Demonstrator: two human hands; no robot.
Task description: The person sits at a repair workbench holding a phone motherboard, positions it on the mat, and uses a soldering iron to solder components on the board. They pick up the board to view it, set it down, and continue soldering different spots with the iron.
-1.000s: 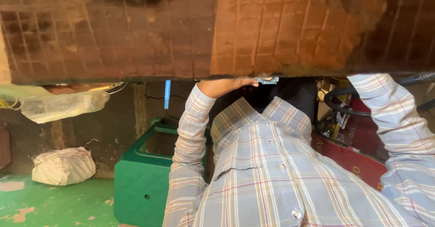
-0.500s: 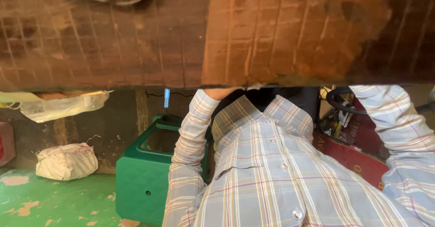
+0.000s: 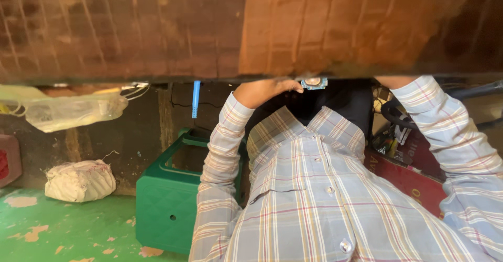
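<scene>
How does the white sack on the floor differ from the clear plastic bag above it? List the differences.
The white sack is opaque, while the clear plastic bag is see-through and pale yellowish. The sack lies on the green floor; the bag rests higher, just under the brick slab. The sack is rounded and full, and the bag is flatter and stretched out sideways. Both are soft and crumpled, and both lie by the dark wall.

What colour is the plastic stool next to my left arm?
Green. The plastic stool stands on the green floor beside the left sleeve, clearest in the head view, the only one here.
</scene>
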